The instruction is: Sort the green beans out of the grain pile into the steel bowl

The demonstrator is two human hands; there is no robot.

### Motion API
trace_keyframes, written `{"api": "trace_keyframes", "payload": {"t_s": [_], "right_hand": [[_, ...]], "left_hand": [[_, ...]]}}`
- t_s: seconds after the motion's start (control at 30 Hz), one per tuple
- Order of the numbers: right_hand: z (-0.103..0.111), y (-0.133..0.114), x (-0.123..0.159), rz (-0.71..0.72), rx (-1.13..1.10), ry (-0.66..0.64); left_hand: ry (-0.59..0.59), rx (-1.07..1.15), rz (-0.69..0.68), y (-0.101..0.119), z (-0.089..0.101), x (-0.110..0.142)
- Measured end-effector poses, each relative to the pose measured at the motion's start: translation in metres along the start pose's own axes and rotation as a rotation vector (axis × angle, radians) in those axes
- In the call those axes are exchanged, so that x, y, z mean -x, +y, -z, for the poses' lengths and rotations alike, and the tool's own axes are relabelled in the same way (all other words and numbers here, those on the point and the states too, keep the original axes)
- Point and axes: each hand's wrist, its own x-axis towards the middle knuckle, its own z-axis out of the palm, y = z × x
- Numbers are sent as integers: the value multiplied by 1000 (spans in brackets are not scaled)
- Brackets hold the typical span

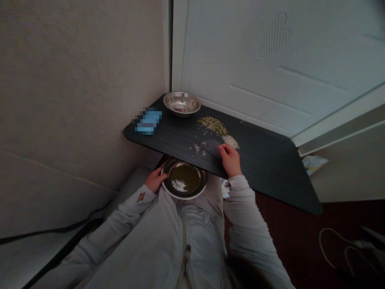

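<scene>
My left hand grips the left rim of a metal bowl held at my lap, just under the table's front edge. Small green beans cover much of its bottom. Over the table, my right hand has its fingers pinched on a thin, see-through piece of plastic, whose exact kind I cannot make out. White grains lie in a small heap just beyond that hand. Further back spreads a mixed pile of green beans and white grains. A few loose white grains are scattered left of the plastic.
The dark table has rounded corners and stands against a white door. A second metal bowl sits at its back left, beside a blurred-out blue item. White cables lie on the dark red floor at right.
</scene>
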Motion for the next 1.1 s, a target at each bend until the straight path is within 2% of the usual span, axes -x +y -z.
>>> {"api": "trace_keyframes", "payload": {"t_s": [0.3,0.6,0.83,1.0,1.1], "right_hand": [[4,-8,3,6,-30,-44],[4,-6,3,8,-44,-89],[4,-3,3,15,-66,-75],[5,-4,4,10,-93,-122],[5,-4,4,-3,-126,-81]], "left_hand": [[-9,39,25,3,-2,1],[-7,29,34,5,-1,2],[14,-6,32,6,-1,2],[10,-12,22,6,-1,2],[24,-15,18,8,-1,2]]}}
